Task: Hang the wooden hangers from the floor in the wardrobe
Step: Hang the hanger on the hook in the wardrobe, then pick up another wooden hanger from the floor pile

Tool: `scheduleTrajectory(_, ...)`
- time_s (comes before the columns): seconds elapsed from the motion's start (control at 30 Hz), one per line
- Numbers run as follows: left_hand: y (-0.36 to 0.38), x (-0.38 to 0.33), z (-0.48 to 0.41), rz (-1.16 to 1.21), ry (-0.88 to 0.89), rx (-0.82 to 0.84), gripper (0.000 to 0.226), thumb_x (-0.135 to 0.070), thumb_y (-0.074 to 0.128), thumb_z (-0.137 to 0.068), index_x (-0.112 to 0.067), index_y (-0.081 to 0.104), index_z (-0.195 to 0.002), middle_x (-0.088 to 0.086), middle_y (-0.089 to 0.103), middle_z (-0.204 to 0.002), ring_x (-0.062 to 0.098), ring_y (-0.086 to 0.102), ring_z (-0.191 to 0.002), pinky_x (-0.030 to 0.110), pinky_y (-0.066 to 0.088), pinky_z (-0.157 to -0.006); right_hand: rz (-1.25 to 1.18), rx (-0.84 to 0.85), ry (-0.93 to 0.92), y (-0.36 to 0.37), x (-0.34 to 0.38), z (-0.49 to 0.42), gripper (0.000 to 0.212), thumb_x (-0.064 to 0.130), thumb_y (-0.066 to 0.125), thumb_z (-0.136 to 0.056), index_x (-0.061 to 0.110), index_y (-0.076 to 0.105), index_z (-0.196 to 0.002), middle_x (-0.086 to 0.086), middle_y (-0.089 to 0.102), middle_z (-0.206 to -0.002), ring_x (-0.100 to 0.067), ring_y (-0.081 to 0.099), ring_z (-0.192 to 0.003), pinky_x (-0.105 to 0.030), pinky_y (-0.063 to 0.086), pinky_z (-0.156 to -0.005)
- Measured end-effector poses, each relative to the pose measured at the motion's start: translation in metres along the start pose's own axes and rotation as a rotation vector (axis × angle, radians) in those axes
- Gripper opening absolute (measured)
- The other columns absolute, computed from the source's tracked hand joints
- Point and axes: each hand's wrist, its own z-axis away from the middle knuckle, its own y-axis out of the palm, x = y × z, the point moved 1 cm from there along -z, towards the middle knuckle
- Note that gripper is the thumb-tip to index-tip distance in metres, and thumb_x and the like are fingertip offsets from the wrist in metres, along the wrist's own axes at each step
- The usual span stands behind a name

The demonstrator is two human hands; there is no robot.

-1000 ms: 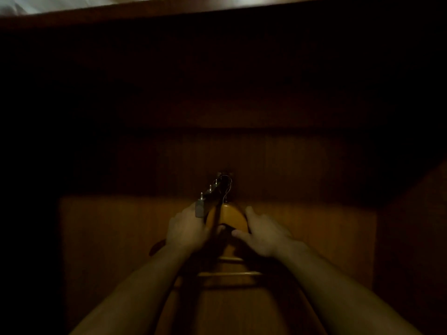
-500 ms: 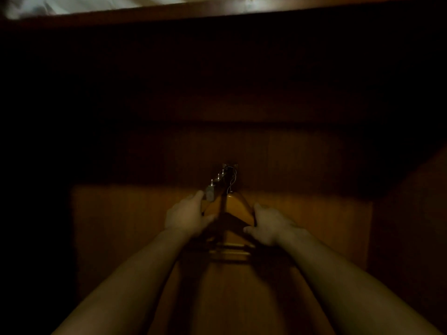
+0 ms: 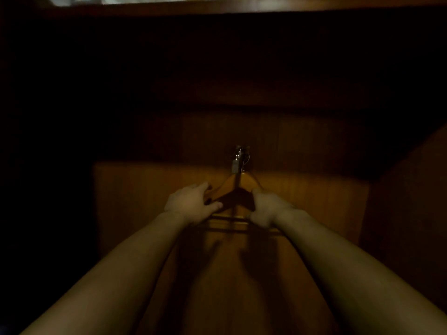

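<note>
Inside a dark wooden wardrobe, a metal pull-out rail [image 3: 236, 163] sticks out from the back panel toward me. Wooden hangers [image 3: 238, 189] hang from it by thin wire hooks, seen end-on; a darker one sits in front of a lighter one. My left hand [image 3: 192, 205] grips the hangers' left shoulder. On the right shoulder, my right hand [image 3: 264, 209] is closed around the wood. The hangers' lower bars [image 3: 229, 220] show between my wrists. How many hangers there are is hard to tell in the dim light.
The wardrobe's back panel [image 3: 145, 197] is lit only in its lower part; above it all is in shadow. A side wall [image 3: 411, 201] stands at the right. The top edge [image 3: 217, 7] of the wardrobe runs across the frame's top.
Both hands have slid down from near the hooks onto the hangers' shoulders and closed on them. The view has shifted so the rail sits higher and further right.
</note>
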Motion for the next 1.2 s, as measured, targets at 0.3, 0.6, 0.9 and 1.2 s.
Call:
scheduleTrajectory(0.3, -0.028, 0.027, 0.052, -0.066, -0.131, 0.060, 0.074, -0.081, 0.039, -0.078, -0.034, 0.042, -0.135, -0.001, 0.055, -0.122, 0.021, 0.054, -0.109, 0.034, 0.039, -0.073, 0.020, 0.029, -0.138, 0.011, 0.055, 0.027, 0.066, 0.052, 0.062, -0.086, 0.020, 0.039, -0.140, -0.008, 0.050, -0.134, -0.030, 0.053, -0.118, -0.044, 0.046, -0.100)
scheduleTrajectory(0.6, -0.068, 0.035, 0.148, -0.188, -0.394, 0.006, 0.078, -0.083, 0.038, -0.077, -0.037, 0.038, -0.140, -0.001, 0.052, -0.134, 0.022, 0.055, -0.115, 0.038, 0.049, -0.081, 0.013, 0.075, -0.400, 0.026, 0.110, 0.058, 0.060, 0.054, 0.060, -0.089, 0.019, 0.042, -0.135, -0.008, 0.052, -0.134, -0.030, 0.053, -0.118, -0.046, 0.047, -0.099)
scheduleTrajectory(0.9, -0.139, 0.062, 0.322, -0.344, -0.707, 0.007, 0.075, -0.079, 0.042, -0.080, -0.034, 0.039, -0.140, 0.000, 0.053, -0.133, 0.022, 0.055, -0.114, 0.037, 0.044, -0.078, -0.072, 0.203, -0.787, 0.065, 0.217, 0.153, 0.068, 0.057, 0.058, -0.089, 0.022, 0.038, -0.143, -0.008, 0.049, -0.137, -0.028, 0.054, -0.118, -0.042, 0.051, -0.093)
scheduleTrajectory(1.2, -0.256, 0.071, 0.476, -0.491, -0.961, -0.041, 0.078, -0.081, 0.040, -0.078, -0.033, 0.040, -0.139, 0.002, 0.055, -0.131, 0.024, 0.056, -0.114, 0.041, 0.047, -0.082, -0.197, 0.190, -1.078, 0.065, 0.338, 0.283, 0.066, 0.057, 0.061, -0.086, 0.023, 0.042, -0.139, -0.008, 0.052, -0.131, -0.026, 0.057, -0.109, -0.036, 0.047, -0.075)
